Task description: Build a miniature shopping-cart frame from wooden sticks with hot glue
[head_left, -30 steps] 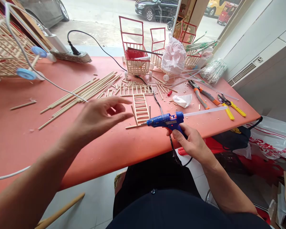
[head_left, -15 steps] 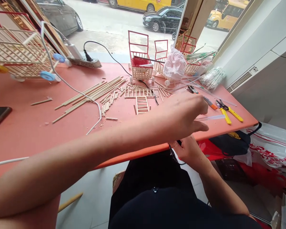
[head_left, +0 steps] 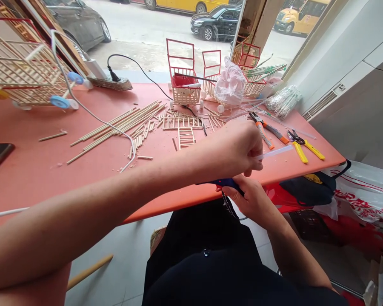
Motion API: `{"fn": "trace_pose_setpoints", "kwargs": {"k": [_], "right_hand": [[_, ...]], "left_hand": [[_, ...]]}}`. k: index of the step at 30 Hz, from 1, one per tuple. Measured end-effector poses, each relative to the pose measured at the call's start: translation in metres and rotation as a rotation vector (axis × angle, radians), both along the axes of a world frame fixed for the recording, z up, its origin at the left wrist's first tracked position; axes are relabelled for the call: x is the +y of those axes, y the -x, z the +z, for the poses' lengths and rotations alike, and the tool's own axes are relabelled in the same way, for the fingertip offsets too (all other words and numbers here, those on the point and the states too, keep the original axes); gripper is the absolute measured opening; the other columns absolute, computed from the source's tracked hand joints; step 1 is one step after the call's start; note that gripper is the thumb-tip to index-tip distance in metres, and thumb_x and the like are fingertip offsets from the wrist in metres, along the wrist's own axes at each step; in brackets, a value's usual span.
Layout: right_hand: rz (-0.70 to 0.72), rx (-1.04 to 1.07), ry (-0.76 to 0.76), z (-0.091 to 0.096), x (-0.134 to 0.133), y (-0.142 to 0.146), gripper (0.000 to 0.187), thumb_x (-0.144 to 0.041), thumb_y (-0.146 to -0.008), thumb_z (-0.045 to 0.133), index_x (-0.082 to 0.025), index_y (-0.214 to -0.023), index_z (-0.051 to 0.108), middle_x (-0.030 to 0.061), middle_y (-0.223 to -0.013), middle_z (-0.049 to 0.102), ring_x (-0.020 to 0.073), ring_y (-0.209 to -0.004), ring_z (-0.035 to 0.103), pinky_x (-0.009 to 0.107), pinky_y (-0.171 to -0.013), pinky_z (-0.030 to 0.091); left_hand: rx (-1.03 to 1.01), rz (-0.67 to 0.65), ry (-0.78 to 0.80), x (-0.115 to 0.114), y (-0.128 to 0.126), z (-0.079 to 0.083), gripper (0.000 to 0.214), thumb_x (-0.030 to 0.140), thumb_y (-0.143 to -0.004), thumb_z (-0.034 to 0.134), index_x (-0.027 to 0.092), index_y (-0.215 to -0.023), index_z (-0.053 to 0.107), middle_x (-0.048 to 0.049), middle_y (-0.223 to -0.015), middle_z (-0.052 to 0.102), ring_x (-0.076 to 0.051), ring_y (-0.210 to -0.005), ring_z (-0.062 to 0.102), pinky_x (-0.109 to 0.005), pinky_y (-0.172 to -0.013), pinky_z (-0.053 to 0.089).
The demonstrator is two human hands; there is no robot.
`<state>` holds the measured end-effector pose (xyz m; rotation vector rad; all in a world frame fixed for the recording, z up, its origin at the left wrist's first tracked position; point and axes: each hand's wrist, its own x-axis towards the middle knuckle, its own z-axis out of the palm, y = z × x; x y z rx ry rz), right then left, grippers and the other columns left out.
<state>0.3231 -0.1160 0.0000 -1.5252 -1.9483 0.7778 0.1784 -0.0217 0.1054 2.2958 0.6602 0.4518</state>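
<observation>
My left hand (head_left: pixel 241 146) reaches across to the right over the table, with its fingers closed on the near end of a translucent glue stick (head_left: pixel 277 151). Below it, at the table's front edge, my right hand (head_left: pixel 255 197) is wrapped round a blue glue gun (head_left: pixel 229 182) with a dark cord hanging down. My left forearm hides part of the gun. Beyond the forearm lies a small ladder-shaped frame of wooden sticks (head_left: pixel 187 137), joined to or touching a longer slatted strip (head_left: pixel 175 123). Orange-handled pliers (head_left: pixel 267 134) and yellow-handled pliers (head_left: pixel 301 147) lie beyond the glue stick.
Long wooden sticks (head_left: pixel 119 127) and short cut pieces are scattered mid-table. Small stick-built carts (head_left: pixel 185 94) stand at the back, beside a crumpled plastic bag (head_left: pixel 231 83). A larger cart (head_left: pixel 22 72) stands at left. A white cable (head_left: pixel 92 114) crosses the table near a power strip (head_left: pixel 115 84).
My left hand has come down and its fingers have closed on the glue stick. The blue glue gun in my right hand now shows more from behind the forearm.
</observation>
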Motion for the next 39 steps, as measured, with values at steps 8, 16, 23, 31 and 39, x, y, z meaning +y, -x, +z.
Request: {"fn": "trace_pose_setpoints", "kwargs": {"k": [8,16,23,31,39], "right_hand": [[0.04,0.109,0.029,-0.001,-0.001,0.003,0.018,-0.036,-0.102,0.056,-0.021,-0.102,0.066,0.0051,-0.098,0.081,0.0213,-0.091,0.076,0.03,-0.078,0.054],[-0.009,0.136,-0.023,0.006,0.01,0.005,0.015,-0.033,-0.098,0.059,-0.02,-0.097,0.067,0.0059,-0.095,0.081,0.0213,-0.087,0.075,0.03,-0.078,0.054],[0.022,0.201,0.016,0.002,0.028,0.009,0.02,-0.033,-0.101,0.058,-0.018,-0.113,0.065,0.0071,-0.096,0.079,0.0187,-0.081,0.074,0.03,-0.076,0.054],[-0.011,0.12,0.02,0.001,0.038,0.017,0.02,-0.034,-0.101,0.053,-0.018,-0.102,0.065,0.0069,-0.093,0.078,0.0178,-0.079,0.07,0.029,-0.076,0.051],[-0.04,0.07,0.008,-0.005,0.04,0.02,0.02,-0.033,-0.101,0.053,-0.019,-0.1,0.066,0.0064,-0.095,0.077,0.019,-0.084,0.069,0.028,-0.075,0.048]], "left_hand": [[-0.076,0.046,0.016,-0.003,0.007,-0.01,0.026,0.008,-0.081,0.077,0.014,-0.057,0.071,0.0025,-0.053,0.065,-0.012,-0.052,0.058,-0.031,-0.058,0.044],[-0.107,0.063,-0.08,-0.002,0.021,0.0,0.015,0.019,-0.086,0.074,0.018,-0.072,0.076,0.0023,-0.07,0.075,-0.016,-0.069,0.07,-0.032,-0.07,0.054],[-0.306,0.544,-0.242,0.002,0.092,-0.004,0.017,0.029,-0.092,0.07,0.022,-0.107,0.077,0.0008,-0.096,0.078,-0.016,-0.091,0.071,-0.031,-0.083,0.057],[-0.262,0.782,0.08,0.008,0.142,-0.082,0.023,0.035,-0.085,0.071,0.019,-0.102,0.074,-0.0051,-0.092,0.075,-0.018,-0.083,0.067,-0.031,-0.068,0.056],[-0.213,0.587,0.165,0.02,0.128,-0.1,0.024,0.041,-0.08,0.072,0.017,-0.079,0.07,-0.0046,-0.082,0.072,-0.017,-0.072,0.062,-0.027,-0.063,0.049]]}}
